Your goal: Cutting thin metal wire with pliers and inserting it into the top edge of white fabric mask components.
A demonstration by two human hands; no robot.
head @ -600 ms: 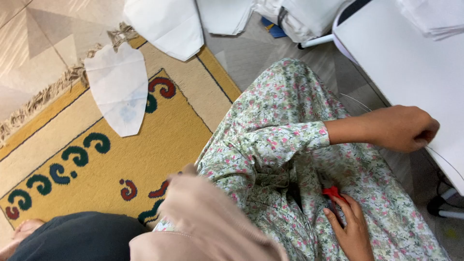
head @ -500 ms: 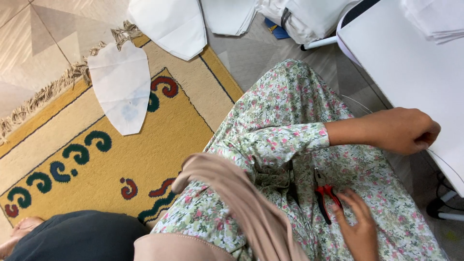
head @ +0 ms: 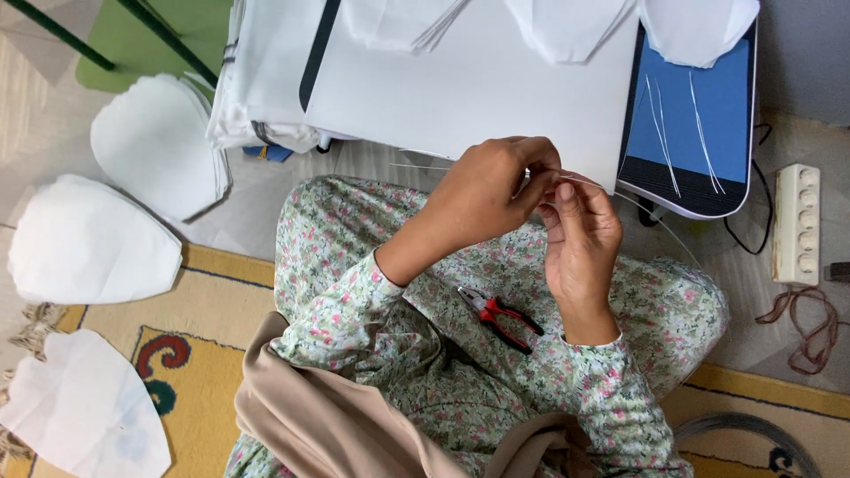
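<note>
My left hand [head: 490, 189] and my right hand [head: 580, 232] meet in front of me, above my lap. Both pinch a thin silvery wire [head: 423, 165] between thumb and fingertips; it runs left from my fingers and curves off to the right. Red-handled pliers [head: 498, 316] lie loose on my floral-clad lap, just below the hands. A white board [head: 478, 80] on a low machine sits right behind the hands.
Cut wire pieces [head: 677, 124] lie on the machine's blue panel [head: 708, 115]. White mask-shaped fabric pieces [head: 88, 243] lie in stacks on the floor and yellow rug at left. A power strip [head: 794, 221] and cable are at right; a wire coil [head: 748, 434] lies lower right.
The view swung from the rug to the machine. My right hand left the pliers on my lap and rose to join the left hand; both now pinch the wire.
</note>
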